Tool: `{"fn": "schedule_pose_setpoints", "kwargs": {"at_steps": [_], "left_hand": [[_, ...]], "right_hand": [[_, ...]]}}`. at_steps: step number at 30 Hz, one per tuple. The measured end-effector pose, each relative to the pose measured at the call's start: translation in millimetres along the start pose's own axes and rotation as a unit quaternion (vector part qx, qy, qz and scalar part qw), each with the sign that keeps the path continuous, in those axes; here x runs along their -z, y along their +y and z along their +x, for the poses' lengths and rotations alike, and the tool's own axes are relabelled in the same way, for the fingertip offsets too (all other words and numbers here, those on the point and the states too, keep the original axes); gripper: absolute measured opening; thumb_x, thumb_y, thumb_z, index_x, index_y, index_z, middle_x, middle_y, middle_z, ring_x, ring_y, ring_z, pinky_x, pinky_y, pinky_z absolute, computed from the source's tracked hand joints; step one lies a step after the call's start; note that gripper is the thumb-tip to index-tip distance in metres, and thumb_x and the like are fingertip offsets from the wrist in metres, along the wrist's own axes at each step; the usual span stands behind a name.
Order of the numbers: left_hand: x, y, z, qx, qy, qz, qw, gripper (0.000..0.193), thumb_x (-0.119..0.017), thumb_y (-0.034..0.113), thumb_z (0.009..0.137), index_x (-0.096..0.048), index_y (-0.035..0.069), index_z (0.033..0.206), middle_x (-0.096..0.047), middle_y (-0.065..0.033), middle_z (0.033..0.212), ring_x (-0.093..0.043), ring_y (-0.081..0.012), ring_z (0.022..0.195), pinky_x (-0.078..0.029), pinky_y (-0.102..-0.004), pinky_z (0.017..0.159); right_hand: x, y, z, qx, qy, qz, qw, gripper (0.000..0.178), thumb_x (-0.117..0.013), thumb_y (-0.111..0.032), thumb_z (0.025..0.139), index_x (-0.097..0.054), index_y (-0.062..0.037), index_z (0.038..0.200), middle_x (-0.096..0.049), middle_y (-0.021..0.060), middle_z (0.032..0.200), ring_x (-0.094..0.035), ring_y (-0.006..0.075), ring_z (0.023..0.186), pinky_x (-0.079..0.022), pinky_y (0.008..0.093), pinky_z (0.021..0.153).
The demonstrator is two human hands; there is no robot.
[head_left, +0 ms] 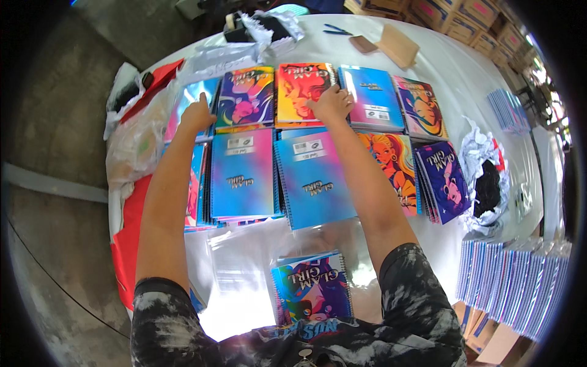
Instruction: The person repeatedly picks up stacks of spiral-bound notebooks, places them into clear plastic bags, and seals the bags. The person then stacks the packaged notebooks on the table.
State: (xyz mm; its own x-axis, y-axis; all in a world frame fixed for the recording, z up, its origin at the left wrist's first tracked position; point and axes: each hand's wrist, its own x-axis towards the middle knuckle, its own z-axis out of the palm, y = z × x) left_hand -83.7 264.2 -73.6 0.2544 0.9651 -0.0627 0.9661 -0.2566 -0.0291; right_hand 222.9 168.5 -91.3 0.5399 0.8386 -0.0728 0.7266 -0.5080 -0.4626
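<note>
Spiral notebooks with bright illustrated covers lie in two rows of stacks before me. My left hand [197, 114] is over the blue-and-pink notebook [185, 98] at the far row's left end, its index finger stretched out on the cover. Beside it lies a purple-and-yellow notebook [247, 98]. My right hand [334, 106] rests at the right edge of a red-and-orange notebook [293, 92], thumb and fingers apart, partly covering its spiral. To that hand's right is a blue notebook [372, 95] with a label. My forearms cross above the near row, where two blue-and-pink notebooks [243, 196] [315, 168] lie back cover up.
A separate notebook pile [312, 287] lies close to my body. Tall stacks of notebooks [513, 281] stand at the right. Crumpled wrapping [480, 137], clear plastic [137, 147] and red sheeting [131, 220] flank the rows. Scissors-like blue tool [336, 30] and cardboard [398, 46] lie at the back.
</note>
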Motion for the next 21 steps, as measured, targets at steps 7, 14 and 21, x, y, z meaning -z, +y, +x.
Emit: {"fn": "schedule_pose_setpoints", "kwargs": {"at_steps": [7, 14, 21], "left_hand": [[48.2, 73.5, 21.2, -0.076, 0.102, -0.022, 0.992, 0.026, -0.053, 0.024, 0.082, -0.067, 0.012, 0.100, -0.059, -0.0249, 0.109, -0.059, -0.0376, 0.097, -0.048, -0.0469, 0.080], [14.1, 168.4, 9.3, 0.146, -0.151, -0.053, 0.976, 0.088, -0.058, 0.065, 0.072, -0.041, 0.004, 0.134, -0.004, -0.0272, 0.147, -0.013, -0.0502, 0.132, -0.024, -0.0640, 0.099], [-1.8, 149.6, 35.0, 0.038, -0.202, -0.011, 0.979, 0.079, -0.061, 0.056, 0.068, -0.051, 0.001, 0.124, -0.036, -0.0325, 0.133, -0.029, -0.0465, 0.127, -0.023, -0.0575, 0.102]], "right_hand": [[15.5, 15.2, -2.5, 0.001, 0.013, 0.070, 0.997, 0.087, -0.081, -0.035, 0.062, -0.033, 0.0029, 0.124, -0.042, 0.0251, 0.127, -0.043, 0.0380, 0.118, -0.039, 0.0449, 0.094], [98.4, 106.7, 29.3, -0.112, 0.036, -0.035, 0.992, 0.066, -0.069, -0.049, 0.070, -0.056, -0.0033, 0.116, -0.036, 0.0264, 0.134, -0.030, 0.0422, 0.127, -0.025, 0.0540, 0.101], [70.1, 109.8, 26.7, -0.057, -0.040, -0.095, 0.993, 0.066, -0.068, -0.052, 0.071, -0.056, -0.0074, 0.118, -0.024, 0.0283, 0.142, -0.020, 0.0444, 0.132, -0.018, 0.0565, 0.104]]}}
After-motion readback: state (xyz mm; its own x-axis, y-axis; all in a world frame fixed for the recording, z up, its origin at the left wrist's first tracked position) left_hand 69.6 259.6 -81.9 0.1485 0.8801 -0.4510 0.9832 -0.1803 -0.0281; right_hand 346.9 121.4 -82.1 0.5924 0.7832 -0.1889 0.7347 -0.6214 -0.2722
